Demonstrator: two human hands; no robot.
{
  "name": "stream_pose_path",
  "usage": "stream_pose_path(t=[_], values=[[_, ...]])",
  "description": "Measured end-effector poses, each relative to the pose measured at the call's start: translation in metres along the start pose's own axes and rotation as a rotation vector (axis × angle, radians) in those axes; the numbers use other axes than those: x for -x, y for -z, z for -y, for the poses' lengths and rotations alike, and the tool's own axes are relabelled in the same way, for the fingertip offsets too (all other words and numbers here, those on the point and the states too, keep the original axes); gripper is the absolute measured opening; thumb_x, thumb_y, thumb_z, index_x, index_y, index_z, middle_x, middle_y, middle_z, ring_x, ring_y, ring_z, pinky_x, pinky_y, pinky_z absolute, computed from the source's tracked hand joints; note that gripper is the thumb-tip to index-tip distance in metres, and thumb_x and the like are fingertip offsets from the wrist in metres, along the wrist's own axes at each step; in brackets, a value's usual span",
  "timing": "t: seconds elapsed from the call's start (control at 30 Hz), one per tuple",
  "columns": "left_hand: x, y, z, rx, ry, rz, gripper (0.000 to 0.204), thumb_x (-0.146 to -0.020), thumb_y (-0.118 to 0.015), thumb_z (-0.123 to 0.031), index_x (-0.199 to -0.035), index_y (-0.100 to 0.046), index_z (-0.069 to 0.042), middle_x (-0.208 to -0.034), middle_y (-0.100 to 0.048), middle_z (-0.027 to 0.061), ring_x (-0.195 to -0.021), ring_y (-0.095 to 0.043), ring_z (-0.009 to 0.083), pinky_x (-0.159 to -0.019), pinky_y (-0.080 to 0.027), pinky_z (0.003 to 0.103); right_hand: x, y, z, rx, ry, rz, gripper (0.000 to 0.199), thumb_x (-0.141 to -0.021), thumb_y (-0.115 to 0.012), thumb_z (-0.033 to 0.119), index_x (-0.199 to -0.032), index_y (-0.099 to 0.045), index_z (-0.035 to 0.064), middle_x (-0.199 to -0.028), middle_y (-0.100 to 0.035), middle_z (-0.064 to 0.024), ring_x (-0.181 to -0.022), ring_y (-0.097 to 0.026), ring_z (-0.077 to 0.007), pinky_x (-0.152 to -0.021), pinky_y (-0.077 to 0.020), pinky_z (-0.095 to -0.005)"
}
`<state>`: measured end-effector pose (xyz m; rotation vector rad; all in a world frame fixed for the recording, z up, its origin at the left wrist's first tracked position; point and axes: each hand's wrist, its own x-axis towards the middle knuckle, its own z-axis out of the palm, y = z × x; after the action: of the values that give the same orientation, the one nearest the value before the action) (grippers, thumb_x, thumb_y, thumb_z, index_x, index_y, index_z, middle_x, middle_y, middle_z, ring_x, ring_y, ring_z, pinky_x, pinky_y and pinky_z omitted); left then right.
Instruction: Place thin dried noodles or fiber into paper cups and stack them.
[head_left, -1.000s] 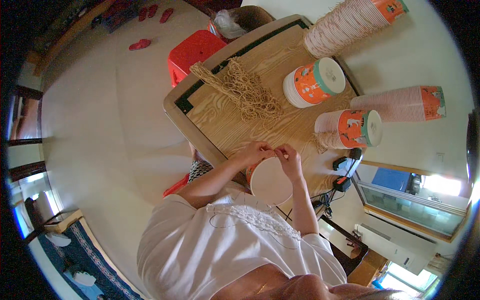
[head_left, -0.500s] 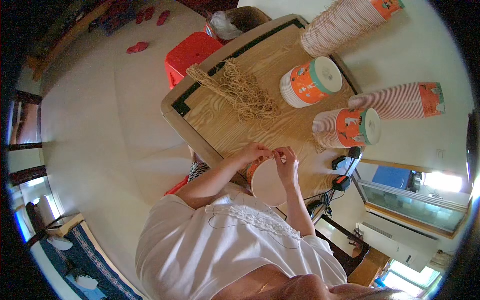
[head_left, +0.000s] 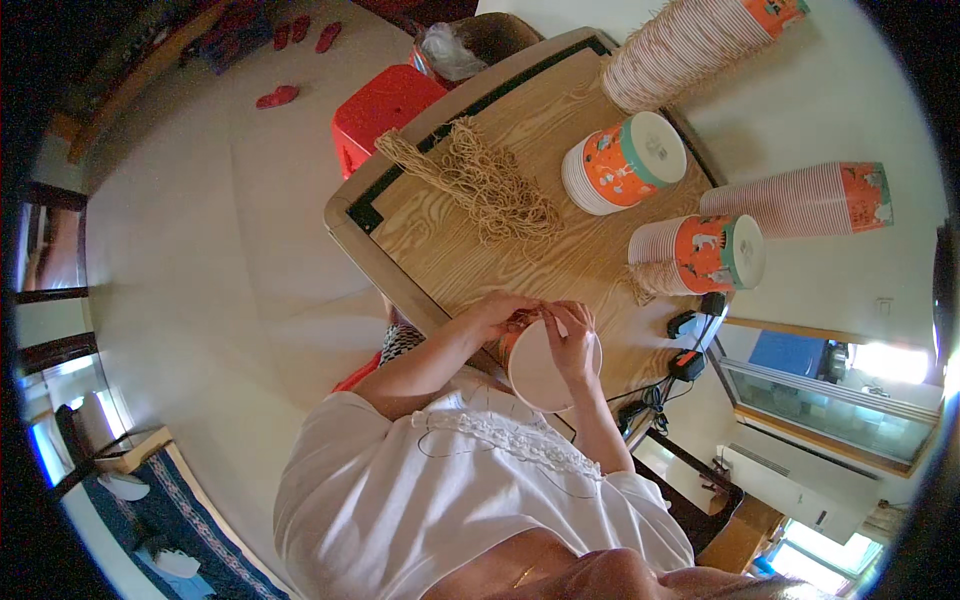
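Note:
Close to my body, a paper bucket [head_left: 545, 375] with a pale inside and an orange printed outside is tilted with its mouth toward me. My left hand [head_left: 508, 314] is closed at its far rim, the fingertips bent inward. My right hand [head_left: 572, 342] pinches the same stretch of rim, its palm hanging over the mouth. Both sets of fingertips meet there; anything small between them is hidden. Beyond my hands a loose heap of tan twine [head_left: 485, 190] lies on the wooden table [head_left: 400, 240].
Nested paper buckets stand bottom up in a short stack [head_left: 610, 170]. Others lie along the right side in a stack [head_left: 690, 255], a long stack [head_left: 800, 200] and a twine-fringed stack [head_left: 690, 55]. Black adapters [head_left: 686, 365] with cables sit at the right edge. A red stool [head_left: 385, 105] stands beyond the left edge.
My right hand has tipped forward and inward over the bucket's mouth, its fingers lower at the rim. My left hand has closed in a little at the rim. The bucket has barely shifted.

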<state>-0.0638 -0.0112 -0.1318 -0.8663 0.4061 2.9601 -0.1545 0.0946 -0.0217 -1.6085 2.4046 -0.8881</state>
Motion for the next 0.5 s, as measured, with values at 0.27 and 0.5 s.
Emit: stream_pose_path(t=[0.27,0.5], values=[[0.014,-0.013,-0.009,-0.243,-0.061,-0.014,0.014,-0.076,-0.062,-0.012,-0.085,-0.062,-0.001,-0.073,-0.062,0.0073,-0.059,-0.057,0.0145,-0.051,-0.047,0.025,-0.006,0.006,-0.005,-0.072,-0.013,0.065,0.012,-0.075,-0.060,0.007,-0.086,-0.063,0.0027,-0.085,-0.060,-0.0108,-0.080,-0.056,-0.0260,-0.075,-0.0436,-0.0337],[0.012,-0.014,-0.009,-0.413,-0.125,-0.075,0.018,-0.076,-0.063,-0.016,-0.089,-0.063,-0.004,-0.078,-0.063,0.0052,-0.063,-0.058,0.0140,-0.054,-0.046,0.026,-0.019,0.007,-0.022,-0.286,-0.317,0.356,0.014,-0.077,-0.062,0.011,-0.086,-0.061,-0.0002,-0.079,-0.062,-0.0098,-0.075,-0.059,-0.0156,-0.067,-0.0461,-0.0283]])
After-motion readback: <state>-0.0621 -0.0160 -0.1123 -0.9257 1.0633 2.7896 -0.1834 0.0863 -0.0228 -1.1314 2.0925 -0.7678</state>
